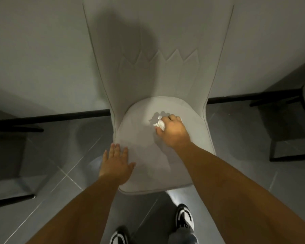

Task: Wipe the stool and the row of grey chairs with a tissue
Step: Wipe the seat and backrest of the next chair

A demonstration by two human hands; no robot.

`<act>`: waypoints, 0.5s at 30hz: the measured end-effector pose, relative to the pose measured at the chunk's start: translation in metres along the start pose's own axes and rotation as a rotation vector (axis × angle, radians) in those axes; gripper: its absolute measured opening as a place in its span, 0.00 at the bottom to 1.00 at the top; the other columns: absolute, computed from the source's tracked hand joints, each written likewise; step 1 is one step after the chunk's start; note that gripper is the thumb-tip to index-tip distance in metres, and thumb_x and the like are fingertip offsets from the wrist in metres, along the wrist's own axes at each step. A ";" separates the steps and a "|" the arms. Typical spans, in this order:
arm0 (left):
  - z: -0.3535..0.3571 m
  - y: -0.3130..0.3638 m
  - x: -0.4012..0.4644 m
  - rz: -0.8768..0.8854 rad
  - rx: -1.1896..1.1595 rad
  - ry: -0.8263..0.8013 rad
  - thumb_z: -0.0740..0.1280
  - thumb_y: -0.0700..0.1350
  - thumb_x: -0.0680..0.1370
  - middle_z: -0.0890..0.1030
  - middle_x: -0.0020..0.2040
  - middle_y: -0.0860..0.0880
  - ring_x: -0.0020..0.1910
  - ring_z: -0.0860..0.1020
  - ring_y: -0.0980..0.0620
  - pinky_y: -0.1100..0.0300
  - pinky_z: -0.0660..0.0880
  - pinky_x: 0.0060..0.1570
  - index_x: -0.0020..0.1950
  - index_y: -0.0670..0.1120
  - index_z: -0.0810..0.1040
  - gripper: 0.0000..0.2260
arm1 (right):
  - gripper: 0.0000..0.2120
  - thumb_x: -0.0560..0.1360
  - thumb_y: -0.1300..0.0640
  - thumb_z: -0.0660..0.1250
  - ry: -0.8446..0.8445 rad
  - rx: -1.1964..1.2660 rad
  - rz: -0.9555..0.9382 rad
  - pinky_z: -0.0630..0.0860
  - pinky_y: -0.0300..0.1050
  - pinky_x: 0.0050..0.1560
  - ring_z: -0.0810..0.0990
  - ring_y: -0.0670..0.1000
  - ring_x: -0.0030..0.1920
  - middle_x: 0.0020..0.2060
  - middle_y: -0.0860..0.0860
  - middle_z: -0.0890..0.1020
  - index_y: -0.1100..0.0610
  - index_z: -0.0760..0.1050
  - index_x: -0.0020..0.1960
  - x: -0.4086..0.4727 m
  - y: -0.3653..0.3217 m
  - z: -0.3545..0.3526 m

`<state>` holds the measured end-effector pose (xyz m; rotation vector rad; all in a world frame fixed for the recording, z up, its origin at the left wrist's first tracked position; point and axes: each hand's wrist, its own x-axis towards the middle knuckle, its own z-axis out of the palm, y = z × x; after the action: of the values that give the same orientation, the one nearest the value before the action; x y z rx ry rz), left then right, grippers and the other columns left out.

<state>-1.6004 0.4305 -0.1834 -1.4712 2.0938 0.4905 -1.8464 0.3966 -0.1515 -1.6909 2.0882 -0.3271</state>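
A light grey padded chair with a tall stitched backrest stands right in front of me, against a pale wall. My right hand grips a crumpled white tissue and presses it onto the right middle of the seat. My left hand lies flat with straight fingers on the seat's front left edge. No stool is in view.
Dark metal legs of a neighbouring chair show at the left, and another chair's frame at the right. A black skirting strip runs along the wall. The floor is glossy grey tile. My black-and-white shoes stand below the seat.
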 end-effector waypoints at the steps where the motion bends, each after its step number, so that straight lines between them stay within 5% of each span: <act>1: -0.007 0.001 -0.017 0.003 0.016 0.017 0.45 0.66 0.79 0.40 0.79 0.43 0.76 0.35 0.43 0.42 0.38 0.73 0.79 0.50 0.41 0.34 | 0.20 0.77 0.48 0.68 0.015 0.003 -0.005 0.68 0.51 0.62 0.72 0.61 0.59 0.56 0.59 0.77 0.59 0.77 0.63 -0.013 -0.007 -0.012; 15: -0.187 0.038 -0.204 0.266 0.000 0.319 0.57 0.58 0.78 0.61 0.75 0.43 0.75 0.55 0.43 0.43 0.55 0.71 0.75 0.46 0.60 0.28 | 0.19 0.75 0.49 0.67 0.059 0.137 0.300 0.71 0.49 0.56 0.71 0.58 0.59 0.57 0.56 0.75 0.56 0.75 0.62 -0.211 -0.096 -0.195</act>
<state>-1.6212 0.4898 0.0887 -1.3483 2.5595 0.3709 -1.8198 0.5628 0.1008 -1.2816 2.2663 -0.4178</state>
